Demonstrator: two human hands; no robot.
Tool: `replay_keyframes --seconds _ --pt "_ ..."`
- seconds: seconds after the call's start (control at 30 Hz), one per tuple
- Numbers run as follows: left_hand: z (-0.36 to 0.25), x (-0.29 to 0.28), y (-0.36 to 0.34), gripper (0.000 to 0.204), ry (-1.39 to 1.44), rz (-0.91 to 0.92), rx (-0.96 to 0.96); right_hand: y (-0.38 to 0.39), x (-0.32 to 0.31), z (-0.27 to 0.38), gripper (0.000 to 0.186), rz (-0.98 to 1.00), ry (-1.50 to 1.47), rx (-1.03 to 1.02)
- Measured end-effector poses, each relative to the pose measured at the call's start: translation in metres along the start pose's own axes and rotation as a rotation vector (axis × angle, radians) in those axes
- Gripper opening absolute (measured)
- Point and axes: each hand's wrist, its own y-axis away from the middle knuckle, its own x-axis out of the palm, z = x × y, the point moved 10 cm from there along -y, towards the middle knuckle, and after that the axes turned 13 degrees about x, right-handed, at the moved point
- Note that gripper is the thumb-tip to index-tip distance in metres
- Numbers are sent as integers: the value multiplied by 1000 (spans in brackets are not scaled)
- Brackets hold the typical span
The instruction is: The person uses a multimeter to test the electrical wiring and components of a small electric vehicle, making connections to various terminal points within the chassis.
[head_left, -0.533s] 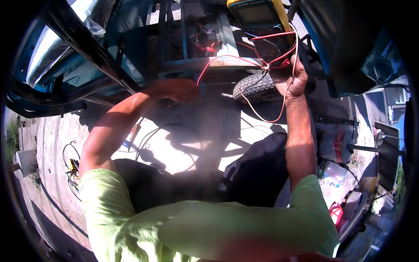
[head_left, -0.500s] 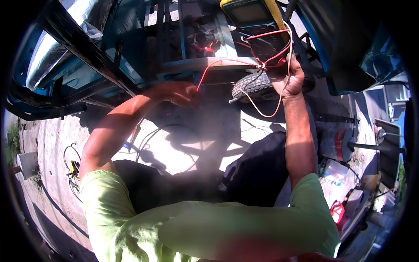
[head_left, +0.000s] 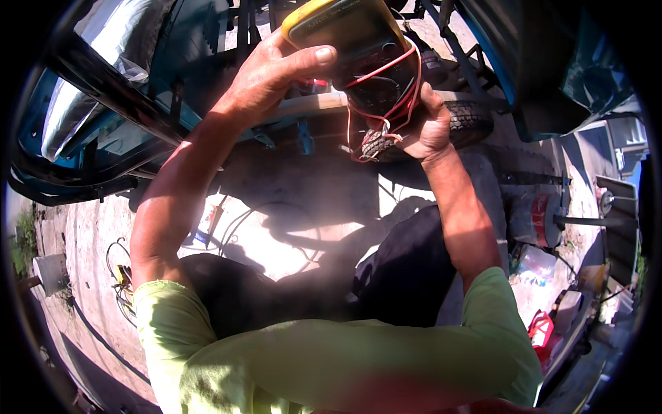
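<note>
A yellow-and-dark multimeter [head_left: 345, 31] is held up in front of me, its screen side showing. My left hand [head_left: 272, 76] grips its left edge, with the thumb lying over the front and the other fingers hidden behind. My right hand [head_left: 429, 127] holds its lower right part, where red and pale test leads [head_left: 386, 125] are looped and bunched together. The leads run across the dial and hang in a loop below it. Behind the meter's lower end, a knobbly black tyre [head_left: 467, 119] shows.
A blue vehicle frame [head_left: 286, 110] with black tubes [head_left: 114, 83] spans the far side. A dark cable [head_left: 238, 221] lies on the concrete between my legs. At left is a coiled lead with yellow parts [head_left: 123, 279]. To the right stand a white-and-red bucket [head_left: 534, 219] and a red object [head_left: 541, 330].
My left hand has let go of the red lead and moved up to grip the multimeter's left edge. The meter has come lower and to the left, and the leads are drawn in closer.
</note>
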Motion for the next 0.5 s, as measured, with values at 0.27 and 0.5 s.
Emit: replay_keyframes --seconds 0.27,0.5 --pt "-19 -13 -9 60 34 -203 59 -10 22 -47 84 48 -8 298" --pt "-17 -60 -12 56 -132 -288 47 -16 -35 -38 16 -269 268 291"
